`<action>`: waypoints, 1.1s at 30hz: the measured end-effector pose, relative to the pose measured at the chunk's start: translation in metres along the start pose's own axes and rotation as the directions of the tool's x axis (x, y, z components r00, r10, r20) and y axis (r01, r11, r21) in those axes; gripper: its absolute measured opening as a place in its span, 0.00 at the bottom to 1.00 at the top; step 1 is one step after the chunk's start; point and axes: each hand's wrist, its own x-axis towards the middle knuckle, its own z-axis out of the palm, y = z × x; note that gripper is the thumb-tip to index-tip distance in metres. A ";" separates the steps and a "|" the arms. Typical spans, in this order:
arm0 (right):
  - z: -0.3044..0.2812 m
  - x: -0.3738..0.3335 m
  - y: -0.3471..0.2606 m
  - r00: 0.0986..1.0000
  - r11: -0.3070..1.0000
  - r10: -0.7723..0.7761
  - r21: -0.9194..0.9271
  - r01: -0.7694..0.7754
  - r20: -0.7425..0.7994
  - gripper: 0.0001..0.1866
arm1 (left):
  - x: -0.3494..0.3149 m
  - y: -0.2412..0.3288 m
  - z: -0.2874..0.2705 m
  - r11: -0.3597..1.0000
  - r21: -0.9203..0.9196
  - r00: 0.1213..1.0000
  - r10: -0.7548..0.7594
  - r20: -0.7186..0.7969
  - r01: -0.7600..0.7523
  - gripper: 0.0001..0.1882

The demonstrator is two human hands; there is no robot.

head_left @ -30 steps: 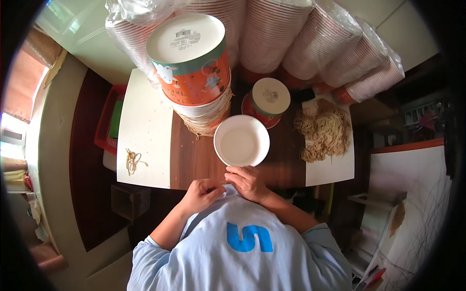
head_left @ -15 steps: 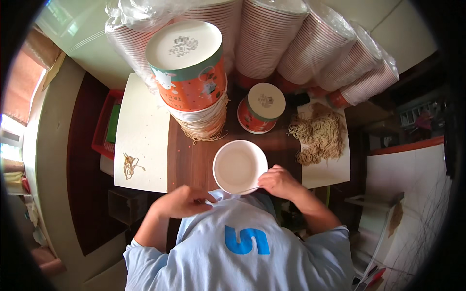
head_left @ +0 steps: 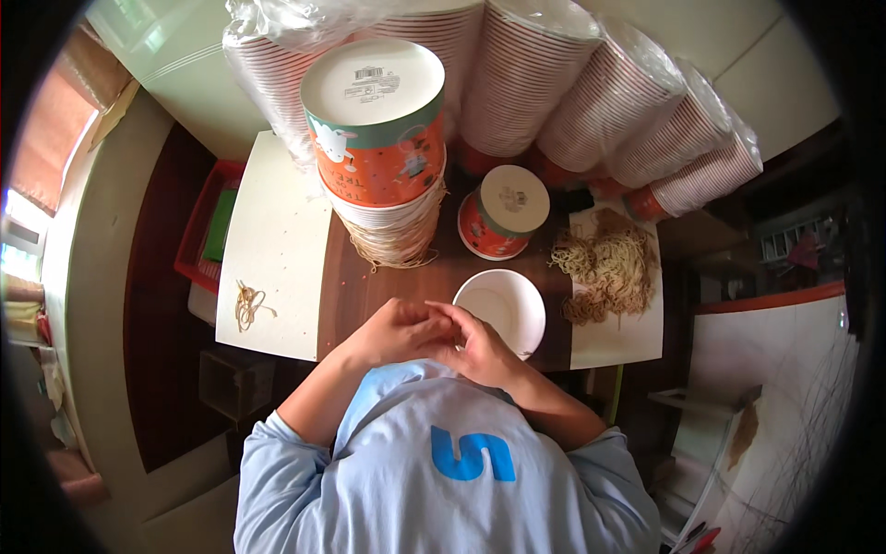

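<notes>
My left hand (head_left: 397, 331) and my right hand (head_left: 482, 349) meet at the table's front edge, their fingertips pinched together. What lies between the fingers, if anything, is too small or hidden to make out. Just beyond my right hand, a white paper bucket (head_left: 535, 312) stands open side up, partly covered by that hand. Behind it an orange and green printed bucket (head_left: 498, 222) rests upside down. To its left rises a stack of upturned buckets (head_left: 377, 162), with many loops of tan cord (head_left: 397, 242) around its lower part.
A tangled heap of tan cords (head_left: 609, 268) lies on a white board at the right. On the left board (head_left: 268, 212) is a small loose cord (head_left: 247, 307). Tall plastic-wrapped bucket stacks (head_left: 526, 78) line the back. A red basket (head_left: 196, 268) stands beyond the left edge.
My right hand has let go of the bucket's rim and moved left to my left hand. The left hand has come up and right. The white bucket now sits farther right.
</notes>
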 end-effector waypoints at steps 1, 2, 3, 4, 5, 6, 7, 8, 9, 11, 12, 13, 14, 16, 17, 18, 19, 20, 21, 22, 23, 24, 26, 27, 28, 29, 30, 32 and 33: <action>0.000 0.001 0.004 0.999 0.997 0.025 0.067 -0.023 -0.030 0.27 | 0.006 -0.006 0.000 0.983 -0.175 0.998 -0.061 -0.011 0.058 0.14; -0.001 0.004 0.005 0.997 0.990 0.052 0.134 -0.044 -0.057 0.23 | 0.014 -0.012 -0.002 0.932 -0.346 0.992 -0.122 -0.013 0.111 0.16; -0.004 0.001 -0.008 0.981 0.992 0.055 -0.105 -0.076 -0.186 0.15 | 0.017 -0.014 -0.011 0.929 -0.323 0.982 -0.190 0.012 0.184 0.20; -0.012 0.001 0.005 0.969 0.976 0.024 -0.203 -0.076 -0.247 0.09 | 0.017 -0.016 -0.016 0.929 -0.323 0.982 -0.190 0.009 0.183 0.20; -0.020 -0.002 0.007 0.968 0.966 -0.002 -0.249 -0.063 -0.252 0.08 | 0.015 -0.013 -0.016 0.850 -0.436 0.954 -0.281 0.102 0.296 0.20; -0.026 -0.005 0.007 0.966 0.954 -0.028 -0.295 -0.051 -0.256 0.07 | 0.014 -0.012 -0.016 0.744 -0.529 0.912 -0.354 0.205 0.408 0.21; -0.030 -0.007 0.006 0.965 0.951 -0.021 -0.302 -0.061 -0.260 0.07 | 0.015 -0.018 -0.018 0.742 -0.529 0.911 -0.356 0.210 0.412 0.21; -0.032 -0.010 0.006 0.965 0.951 -0.018 -0.302 -0.064 -0.261 0.07 | 0.016 -0.029 -0.020 0.747 -0.514 0.905 -0.310 0.291 0.421 0.22; -0.034 -0.011 0.006 0.962 0.957 -0.025 -0.283 -0.056 -0.272 0.07 | 0.017 -0.041 -0.022 0.753 -0.499 0.891 -0.264 0.369 0.430 0.23; -0.038 -0.015 0.009 0.958 0.964 -0.028 -0.263 -0.051 -0.287 0.07 | 0.015 -0.054 -0.024 0.738 -0.480 0.875 -0.335 0.350 0.474 0.20; -0.040 -0.016 0.010 0.956 0.963 -0.018 -0.264 -0.062 -0.292 0.07 | 0.012 -0.057 -0.025 0.756 -0.455 0.877 -0.345 0.333 0.470 0.19; -0.042 -0.018 0.011 0.955 0.961 -0.009 -0.265 -0.073 -0.296 0.07 | 0.009 -0.060 -0.025 0.773 -0.429 0.880 -0.355 0.316 0.466 0.18; -0.043 -0.018 0.010 0.956 0.962 -0.005 -0.263 -0.076 -0.295 0.07 | 0.005 -0.059 -0.024 0.783 -0.424 0.887 -0.359 0.289 0.455 0.13; -0.043 -0.019 0.004 0.962 0.962 0.023 -0.257 -0.096 -0.271 0.07 | 0.002 -0.064 -0.024 0.825 -0.376 0.903 -0.347 0.254 0.422 0.13; -0.047 -0.020 0.008 0.962 0.962 0.025 -0.257 -0.097 -0.271 0.07 | 0.001 -0.064 -0.024 0.865 -0.320 0.918 -0.329 0.221 0.387 0.13; -0.053 -0.022 0.014 0.970 0.939 0.093 -0.303 -0.161 -0.226 0.07 | 0.000 -0.063 -0.024 0.864 -0.322 0.918 -0.329 0.221 0.387 0.13; -0.056 -0.023 0.017 0.969 0.910 0.162 -0.352 -0.219 -0.185 0.09 | -0.001 -0.061 -0.022 0.891 -0.285 0.932 -0.308 0.190 0.353 0.13; -0.054 -0.022 0.012 0.969 0.910 0.163 -0.352 -0.220 -0.184 0.09 | 0.000 -0.058 -0.021 0.916 -0.245 0.945 -0.286 0.161 0.319 0.13; -0.050 -0.021 0.003 0.980 0.752 -0.067 -0.655 -0.073 -0.187 0.13 | -0.001 -0.054 -0.019 0.914 -0.249 0.945 -0.287 0.156 0.319 0.13; -0.045 -0.020 -0.006 0.953 0.478 -0.284 -0.878 0.042 -0.109 0.17 | -0.002 -0.048 -0.017 0.940 -0.165 0.951 -0.277 0.138 0.298 0.12; -0.039 -0.018 -0.014 0.976 0.634 -0.206 -0.769 0.079 -0.070 0.30 | -0.002 -0.042 -0.015 0.958 -0.077 0.956 -0.264 0.129 0.275 0.11; -0.032 -0.015 -0.022 0.981 0.753 -0.192 -0.646 0.127 -0.031 0.32 | -0.001 -0.037 -0.011 0.958 -0.077 0.955 -0.264 0.135 0.275 0.11; -0.022 -0.008 -0.021 0.989 0.927 -0.122 -0.346 0.144 0.086 0.35 | 0.002 -0.030 -0.006 0.985 0.010 0.972 -0.171 0.164 0.172 0.11; -0.019 -0.006 -0.015 0.991 0.960 -0.084 -0.259 0.108 0.103 0.34 | 0.003 -0.031 -0.005 0.985 0.012 0.971 -0.170 0.166 0.171 0.11; -0.015 -0.004 -0.009 0.991 0.983 -0.048 -0.171 0.068 0.122 0.32 | 0.005 -0.034 -0.004 0.988 -0.018 0.974 -0.148 0.171 0.154 0.11; -0.010 -0.003 -0.005 0.995 0.979 -0.090 -0.180 0.098 0.048 0.27 | 0.005 -0.036 -0.004 0.989 -0.050 0.977 -0.127 0.173 0.138 0.10; -0.010 -0.004 -0.005 0.995 0.979 -0.091 -0.179 0.098 0.048 0.27 | 0.005 -0.035 -0.005 0.989 -0.049 0.977 -0.128 0.173 0.139 0.10; -0.011 -0.006 -0.007 1.000 0.987 0.015 -0.161 -0.015 0.002 0.21 | 0.007 -0.032 -0.005 0.971 -0.109 0.970 -0.198 0.140 0.214 0.10; -0.009 -0.006 -0.006 1.000 0.987 0.016 -0.159 -0.016 0.000 0.21 | 0.007 -0.033 -0.005 0.970 -0.108 0.969 -0.201 0.142 0.217 0.10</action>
